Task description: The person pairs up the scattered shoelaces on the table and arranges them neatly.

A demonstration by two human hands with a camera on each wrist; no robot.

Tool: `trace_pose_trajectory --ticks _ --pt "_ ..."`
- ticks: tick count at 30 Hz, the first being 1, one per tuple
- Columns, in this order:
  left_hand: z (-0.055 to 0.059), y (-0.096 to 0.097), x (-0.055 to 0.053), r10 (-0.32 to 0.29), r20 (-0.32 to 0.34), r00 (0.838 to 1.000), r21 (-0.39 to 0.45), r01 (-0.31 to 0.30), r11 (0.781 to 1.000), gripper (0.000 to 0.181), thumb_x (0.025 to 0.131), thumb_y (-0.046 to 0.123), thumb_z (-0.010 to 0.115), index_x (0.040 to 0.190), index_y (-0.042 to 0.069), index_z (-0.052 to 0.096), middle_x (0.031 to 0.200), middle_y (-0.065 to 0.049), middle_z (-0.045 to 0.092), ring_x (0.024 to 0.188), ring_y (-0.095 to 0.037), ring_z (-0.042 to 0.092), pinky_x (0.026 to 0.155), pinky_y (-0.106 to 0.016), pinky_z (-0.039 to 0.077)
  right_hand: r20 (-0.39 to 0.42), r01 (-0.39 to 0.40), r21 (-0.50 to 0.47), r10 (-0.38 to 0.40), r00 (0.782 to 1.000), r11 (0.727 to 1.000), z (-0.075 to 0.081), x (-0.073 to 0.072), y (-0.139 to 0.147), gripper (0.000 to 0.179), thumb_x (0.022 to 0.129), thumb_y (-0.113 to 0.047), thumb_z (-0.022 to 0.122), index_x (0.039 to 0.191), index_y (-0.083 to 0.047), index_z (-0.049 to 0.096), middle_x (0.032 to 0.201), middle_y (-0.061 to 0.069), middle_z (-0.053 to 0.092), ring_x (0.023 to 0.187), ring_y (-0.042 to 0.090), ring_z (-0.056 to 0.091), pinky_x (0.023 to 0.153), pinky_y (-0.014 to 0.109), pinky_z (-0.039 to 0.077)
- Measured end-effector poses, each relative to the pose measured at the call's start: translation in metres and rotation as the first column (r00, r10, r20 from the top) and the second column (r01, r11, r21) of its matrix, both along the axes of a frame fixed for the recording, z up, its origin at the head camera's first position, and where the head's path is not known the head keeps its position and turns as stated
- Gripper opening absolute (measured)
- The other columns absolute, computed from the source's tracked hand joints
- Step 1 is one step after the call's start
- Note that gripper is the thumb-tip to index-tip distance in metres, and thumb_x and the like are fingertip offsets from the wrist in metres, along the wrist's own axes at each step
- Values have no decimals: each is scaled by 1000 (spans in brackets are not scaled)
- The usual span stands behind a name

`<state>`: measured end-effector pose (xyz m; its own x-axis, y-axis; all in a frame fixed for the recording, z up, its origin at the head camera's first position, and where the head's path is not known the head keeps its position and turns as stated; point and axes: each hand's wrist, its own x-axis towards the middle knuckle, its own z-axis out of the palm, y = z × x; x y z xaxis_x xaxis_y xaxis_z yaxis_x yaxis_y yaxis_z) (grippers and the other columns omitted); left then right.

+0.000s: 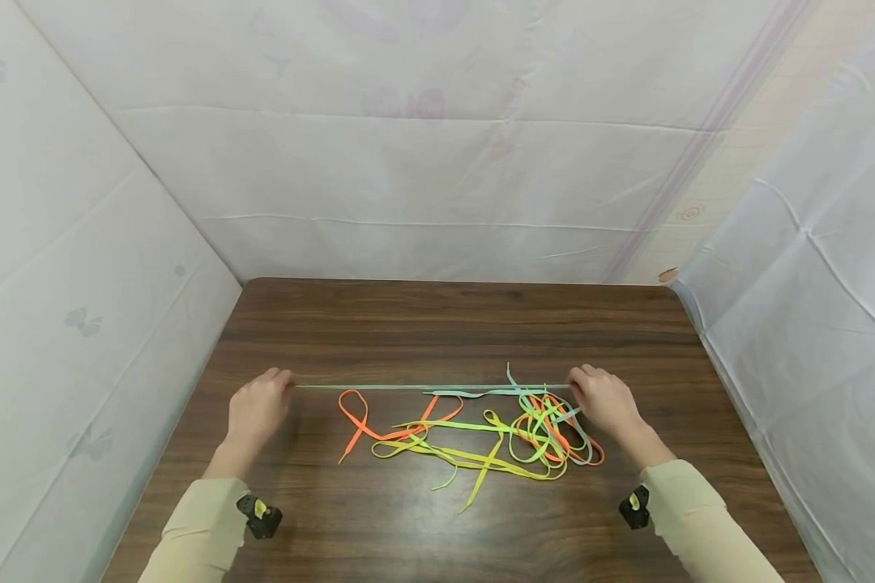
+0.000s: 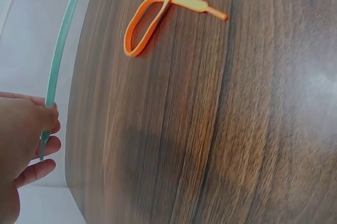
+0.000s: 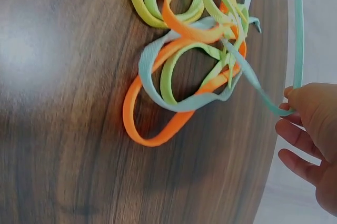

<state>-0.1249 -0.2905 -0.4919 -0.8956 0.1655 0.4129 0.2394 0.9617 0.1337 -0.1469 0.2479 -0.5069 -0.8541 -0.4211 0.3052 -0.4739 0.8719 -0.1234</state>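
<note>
Left hand (image 1: 258, 410) and right hand (image 1: 605, 401) pinched a taut green lace (image 2: 60, 44), likely light, limp, best gripped near its tip; right contact looked partly hidden.

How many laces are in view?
At least 4, by colour: teal lace stretched between left hand and right hand; orange lace, yellow lace and green lace tangled on the table. More may be hidden.

Tangled laces (image 1: 543, 429) on brown table (image 1: 423, 534)
</note>
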Motion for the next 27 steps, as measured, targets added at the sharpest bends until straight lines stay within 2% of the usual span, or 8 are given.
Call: trace_pose_trajectory --ticks 7,15,18,27 --pt "0 -13 -3 35 -19 999 23 -35 999 7 74 1 69 78 3 65 70 -10 61 47 -26 55 37 -38 38 -26 26 -32 -27 999 999 2 -5 14 11 76 1 67 82 -7 64 72 2 58 56 17 53 48 32 42" --pt "-4 -21 -8 38 47 998 11 -38 999 7 75 -1 67 80 3 65 72 -10 62 52 -28 59 40 -40 42 -24 43 -17 -43 999 999 5 -10 28 8 78 -1 66 82 -6 62 73 5 59 56 19 55 47 34 43" --pt "-5 -22 -11 45 45 998 6 -45 999 7 75 -2 67 79 3 65 73 -10 62 54 -29 60 41 -41 42 -20 45 -11 -45 999 999 5 -11 32 8 79 -1 66 83 -6 62 72 5 59 56 19 54 47 34 42" --pt "-6 -22 -17 61 66 996 31 -63 998 7 76 0 65 80 4 64 74 -10 62 58 -32 61 46 -46 44 -111 52 10 -50 993 999 1 -17 43 12 78 3 64 85 -4 57 74 9 54 59 27 52 46 37 41"
